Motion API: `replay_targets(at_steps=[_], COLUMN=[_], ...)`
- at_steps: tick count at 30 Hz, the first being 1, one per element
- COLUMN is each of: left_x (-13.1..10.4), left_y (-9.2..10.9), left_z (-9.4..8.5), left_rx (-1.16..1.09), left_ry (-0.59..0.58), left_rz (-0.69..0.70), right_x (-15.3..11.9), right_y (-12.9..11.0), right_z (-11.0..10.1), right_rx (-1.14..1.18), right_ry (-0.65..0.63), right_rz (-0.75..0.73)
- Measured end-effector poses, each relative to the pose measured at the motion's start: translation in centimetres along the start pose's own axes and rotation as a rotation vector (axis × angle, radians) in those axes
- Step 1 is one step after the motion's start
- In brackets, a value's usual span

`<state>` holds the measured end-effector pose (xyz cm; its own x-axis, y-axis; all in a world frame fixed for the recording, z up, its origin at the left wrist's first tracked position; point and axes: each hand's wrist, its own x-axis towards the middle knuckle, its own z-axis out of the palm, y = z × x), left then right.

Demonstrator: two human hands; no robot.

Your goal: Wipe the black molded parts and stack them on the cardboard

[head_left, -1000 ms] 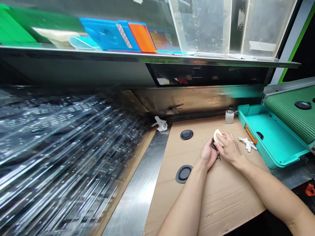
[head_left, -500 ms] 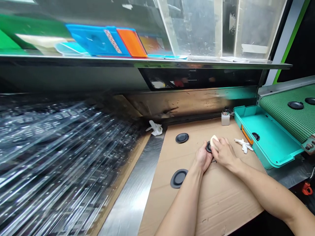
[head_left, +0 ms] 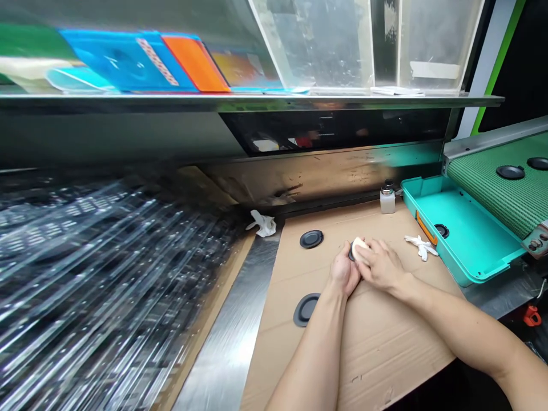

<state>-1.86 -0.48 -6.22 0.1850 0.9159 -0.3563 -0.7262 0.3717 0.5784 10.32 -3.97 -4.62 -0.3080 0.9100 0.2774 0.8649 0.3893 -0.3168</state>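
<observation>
Above the cardboard sheet [head_left: 385, 331], my left hand [head_left: 343, 272] is closed around a round black part [head_left: 351, 252], most of it covered by fingers and pad. My right hand [head_left: 382, 264] grips a cream-coloured pad [head_left: 359, 249], perhaps a sponge, and presses it onto the black part. To the left on the cardboard lies a black disc with a raised rim [head_left: 311, 238]. Nearer to me a second, wider black disc [head_left: 306, 310] is partly hidden behind my left forearm.
A teal tray [head_left: 483, 274] at right holds a black ring [head_left: 441, 230]. Behind it runs a green conveyor belt [head_left: 483, 171] with black discs. A small bottle [head_left: 387, 201] and crumpled white wipes [head_left: 422, 247] sit nearby. Stacked clear plastic trays [head_left: 107, 297] fill the left.
The pad has shifted over the black part and now hides more of it. Both hands have moved slightly left in the picture, as has the whole scene.
</observation>
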Motion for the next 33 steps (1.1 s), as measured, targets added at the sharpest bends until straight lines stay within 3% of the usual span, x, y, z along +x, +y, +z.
replay_targets(at_steps=[6,13,19,21,25,30,33], left_x=[-0.7,-0.3,0.0,0.0,0.1,0.2,0.2], left_y=[0.4,0.3,-0.5,-0.5,-0.6,-0.9,-0.9], left_z=[0.8,0.4,-0.4,-0.6,-0.8,-0.3,-0.1], left_rx=[-0.019,-0.015,0.086,0.11,0.116,0.079,0.047], left_ry=[0.058,0.059,-0.068,-0.066,-0.056,-0.011,0.011], left_rz=[0.035,0.111,0.091,0.063,0.043,0.086,0.069], right_x=[1.2,0.4,1.1,1.3,1.1,0.4,0.6], right_y=[3.2,2.0,2.3,2.8,3.8,2.5,0.9], right_z=[-0.9,-3.4,-1.2,-0.8,-2.2,-3.1,-2.1], right_rx=[0.29,0.45,0.736,0.801,0.672,0.282,0.119], right_ry=[0.226,-0.114,-0.001,-0.058,-0.262,-0.04,-0.095], right_rz=[0.124,0.089,0.116,0.096,0.084,0.136,0.126])
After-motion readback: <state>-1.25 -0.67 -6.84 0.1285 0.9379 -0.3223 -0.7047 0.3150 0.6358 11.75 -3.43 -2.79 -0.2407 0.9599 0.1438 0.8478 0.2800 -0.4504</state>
